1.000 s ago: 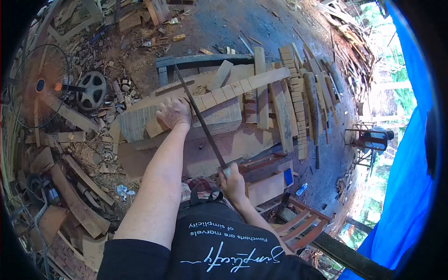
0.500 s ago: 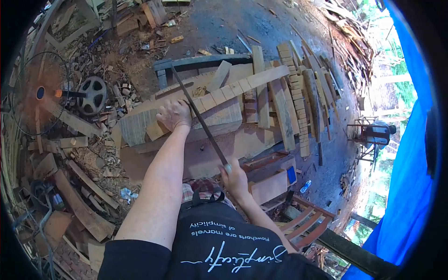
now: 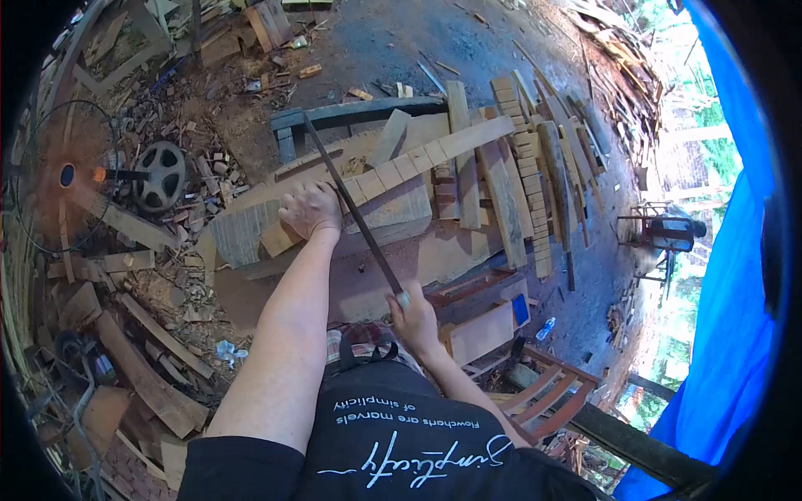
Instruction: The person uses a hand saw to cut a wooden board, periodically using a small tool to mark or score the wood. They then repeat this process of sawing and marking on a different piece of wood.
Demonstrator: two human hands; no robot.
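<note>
**At an outdoor woodyard bench: filing a notched plank**

At the centre of the head view, a person looks down over their own dark apron at a cluttered workbench (image 3: 434, 259); the left hand (image 3: 311, 209) lies palm-down, fingers spread and closed on nothing, pressing a long pale notched plank (image 3: 418, 156) that runs from 8 o'clock up to 2 o'clock; the right hand (image 3: 415, 316) is wrapped in a full fist around the handle end of a long dark file (image 3: 351, 209), which slants from that fist at 5 o'clock up to a tip near 11 o'clock, crossing the plank just beside the left hand.

Against the frames from a second ago, the file's tip sits slightly higher and further left, and the right hand has edged a little up toward the bench, while the left hand has barely shifted; I read that as a forward push of a filing stroke, with the plank clamped steady by hand pressure alone.

The plank is pale, raw wood, cut across by evenly spaced saw marks into block-like segments; more segmented strips (image 3: 526, 159) lie stacked at 2 o'clock; the file is thin, straight and matt dark metal; offcuts and chips litter the dirt at 9 o'clock, beside a wire-caged fan (image 3: 63, 175) with an orange hub; a blue tarpaulin (image 3: 735, 292) hangs at 3 o'clock.
</note>
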